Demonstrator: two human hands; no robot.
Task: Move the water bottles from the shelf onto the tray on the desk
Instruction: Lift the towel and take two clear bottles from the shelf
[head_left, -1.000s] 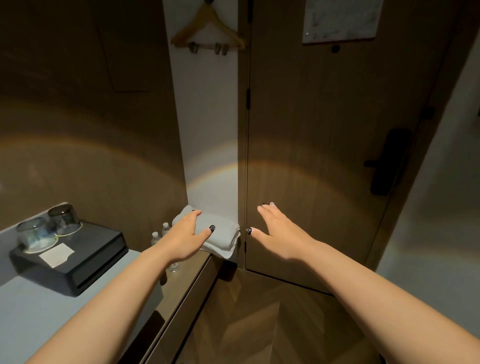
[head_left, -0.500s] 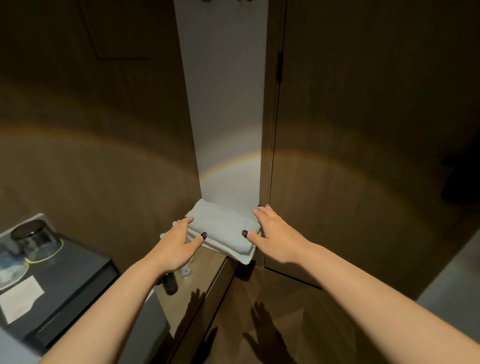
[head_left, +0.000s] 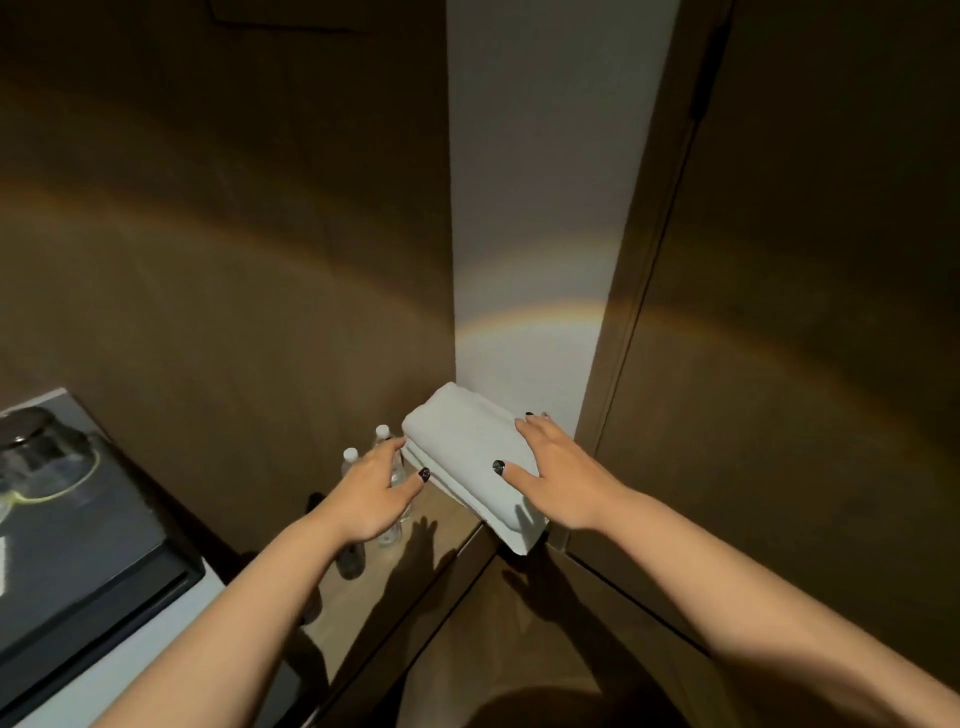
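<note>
Two bare forearms are seen reaching from the bottom of the frame toward a corner where a brown wall panel, a white wall strip (head_left: 530, 208) and a brown door (head_left: 805, 312) meet. At centre frame, a folded white towel (head_left: 467, 452) is laid on a narrow wooden shelf (head_left: 415, 566), with its near corner overhanging the shelf's right edge above the wood floor (head_left: 519, 649). The right hand (head_left: 563, 480) is laid flat on the towel, fingers spread, nothing gripped. The left hand (head_left: 371, 491) is held open just left of the towel, fingers loosely spread over the water bottles (head_left: 351, 460); whether a bottle is touched cannot be told.

Two clear bottles with white caps are seen standing upright on the shelf, close together, between the brown wall and the towel, partly hidden by the left hand. Little room is left between bottles and towel. The strip of shelf nearer the camera is bare, crossed only by the shadows of the hands.

At the lower left, a black tray (head_left: 119, 561) is set on a pale desk (head_left: 156, 639), well apart from the bottles. An upturned glass (head_left: 36, 441) is seen on the tray at the left edge of the frame; the tray's near portion is bare. The desk's right edge is met by the lower shelf.
</note>
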